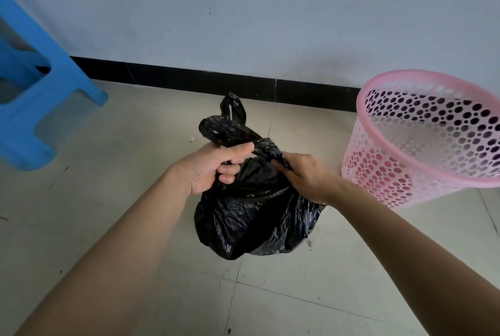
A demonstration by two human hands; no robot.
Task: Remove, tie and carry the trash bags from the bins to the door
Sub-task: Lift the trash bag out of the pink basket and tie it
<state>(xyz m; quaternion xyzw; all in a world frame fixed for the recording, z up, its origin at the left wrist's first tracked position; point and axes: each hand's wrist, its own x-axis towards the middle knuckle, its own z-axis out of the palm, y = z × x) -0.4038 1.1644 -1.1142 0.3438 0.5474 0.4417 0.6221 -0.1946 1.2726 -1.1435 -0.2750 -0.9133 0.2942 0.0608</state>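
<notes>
Black, crinkled plastic makes up the trash bag [251,216], which sits on the tiled floor [121,146] near the wall, its bulging body closed over contents that cannot be seen. Its top is gathered into two twisted handles. The left hand [213,167] has its fingers curled round one handle, whose loop sticks up behind the thumb. The right hand [305,176] pinches the other twisted handle just beside it, and the two strands cross between the hands.

To the right of the bag, close to it, stands a pink perforated wastebasket [422,140], tilted in the view; through its round holes and open mouth no liner or rubbish shows inside. Well apart on the left is a blue plastic stool [40,86]. A black baseboard [189,78] runs along the foot of the pale wall [243,10].
</notes>
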